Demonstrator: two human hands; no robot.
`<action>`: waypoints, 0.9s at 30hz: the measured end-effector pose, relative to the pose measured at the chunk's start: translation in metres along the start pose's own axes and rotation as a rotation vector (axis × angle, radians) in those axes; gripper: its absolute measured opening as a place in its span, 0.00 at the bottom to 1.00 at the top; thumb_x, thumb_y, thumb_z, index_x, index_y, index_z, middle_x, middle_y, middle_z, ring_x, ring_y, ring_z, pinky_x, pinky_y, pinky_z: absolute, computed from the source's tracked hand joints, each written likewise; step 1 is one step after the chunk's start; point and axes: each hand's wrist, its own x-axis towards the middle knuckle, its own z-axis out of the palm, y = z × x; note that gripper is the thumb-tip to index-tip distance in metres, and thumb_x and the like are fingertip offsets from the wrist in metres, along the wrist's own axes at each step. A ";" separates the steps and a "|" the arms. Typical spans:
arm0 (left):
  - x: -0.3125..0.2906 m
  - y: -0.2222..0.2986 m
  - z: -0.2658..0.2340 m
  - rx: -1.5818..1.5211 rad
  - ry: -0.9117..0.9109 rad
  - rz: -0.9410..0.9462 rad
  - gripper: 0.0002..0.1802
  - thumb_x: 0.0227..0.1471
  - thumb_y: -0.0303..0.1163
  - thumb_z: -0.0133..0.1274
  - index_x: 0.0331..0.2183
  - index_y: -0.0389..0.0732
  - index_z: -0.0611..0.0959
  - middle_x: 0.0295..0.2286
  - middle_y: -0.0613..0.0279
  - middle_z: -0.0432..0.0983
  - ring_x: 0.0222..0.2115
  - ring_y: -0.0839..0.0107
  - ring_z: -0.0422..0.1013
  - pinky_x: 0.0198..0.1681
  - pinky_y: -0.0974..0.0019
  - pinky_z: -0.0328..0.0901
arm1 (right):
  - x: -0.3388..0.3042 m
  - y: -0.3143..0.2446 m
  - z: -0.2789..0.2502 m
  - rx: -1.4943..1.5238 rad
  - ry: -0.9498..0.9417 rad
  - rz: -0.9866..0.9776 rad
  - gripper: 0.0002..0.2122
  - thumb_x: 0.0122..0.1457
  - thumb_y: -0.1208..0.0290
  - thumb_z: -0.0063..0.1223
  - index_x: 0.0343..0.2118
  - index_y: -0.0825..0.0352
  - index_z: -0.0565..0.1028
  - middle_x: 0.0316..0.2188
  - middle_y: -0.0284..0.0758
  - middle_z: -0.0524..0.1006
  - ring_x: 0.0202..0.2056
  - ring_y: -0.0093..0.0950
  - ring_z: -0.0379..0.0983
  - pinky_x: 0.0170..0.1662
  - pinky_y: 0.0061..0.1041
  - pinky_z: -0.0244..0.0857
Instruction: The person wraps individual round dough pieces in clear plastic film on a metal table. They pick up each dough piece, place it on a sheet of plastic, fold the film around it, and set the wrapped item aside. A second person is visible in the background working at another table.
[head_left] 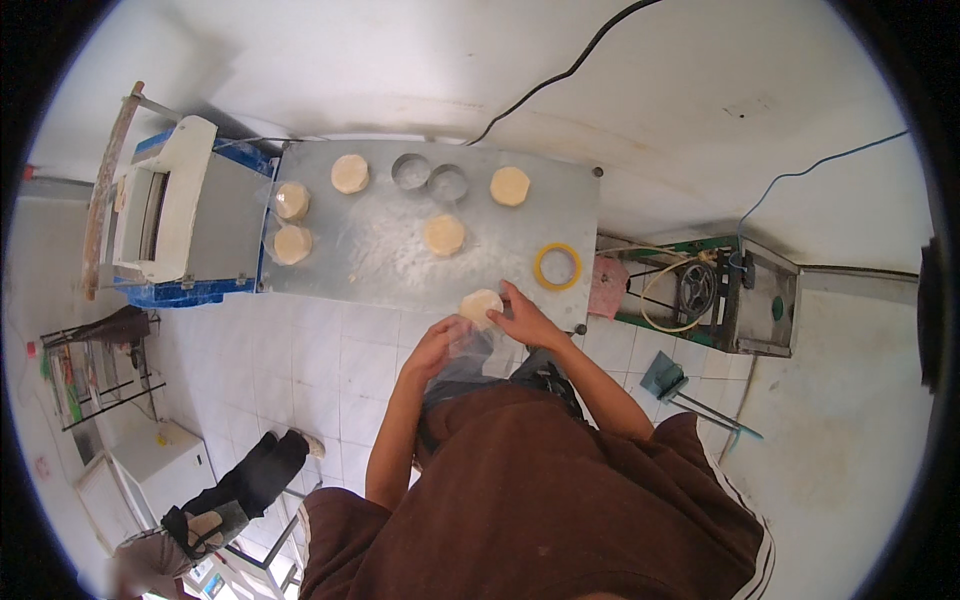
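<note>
The left hand [434, 347] pinches a transparent bag [473, 346], its lower end hard to make out. A pale round disc [481, 304], at the table's [385, 272] near edge, is gripped along its right rim by the right hand [526, 322]; whether the bag covers it, I cannot tell.

1. We can read no words, labels, numbers or signs.
2. On the white wall [790, 60], we see small dark marks [747, 108], too small for us to tell whether they are writing.
3. At the far left, we see a pinkish mark [42, 466], also unreadable.
</note>
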 end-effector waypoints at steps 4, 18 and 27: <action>0.000 0.004 0.002 -0.001 -0.016 0.021 0.10 0.65 0.33 0.54 0.44 0.39 0.80 0.43 0.65 0.76 0.48 0.71 0.72 0.59 0.60 0.66 | 0.012 0.001 0.008 -0.221 0.070 -0.009 0.41 0.54 0.54 0.67 0.64 0.75 0.61 0.53 0.57 0.72 0.55 0.50 0.71 0.59 0.40 0.66; -0.008 0.005 -0.007 0.071 0.020 0.074 0.08 0.66 0.33 0.53 0.42 0.40 0.81 0.42 0.66 0.76 0.47 0.71 0.72 0.58 0.59 0.66 | 0.033 -0.014 0.032 -0.223 0.015 0.284 0.40 0.45 0.51 0.73 0.54 0.75 0.69 0.46 0.54 0.77 0.50 0.44 0.76 0.55 0.36 0.70; -0.020 0.008 -0.001 0.094 0.065 0.116 0.08 0.65 0.31 0.52 0.43 0.39 0.81 0.43 0.65 0.77 0.45 0.70 0.72 0.55 0.62 0.67 | 0.033 -0.024 0.035 -0.095 -0.084 0.260 0.41 0.43 0.55 0.73 0.55 0.77 0.65 0.47 0.52 0.78 0.50 0.41 0.77 0.52 0.33 0.71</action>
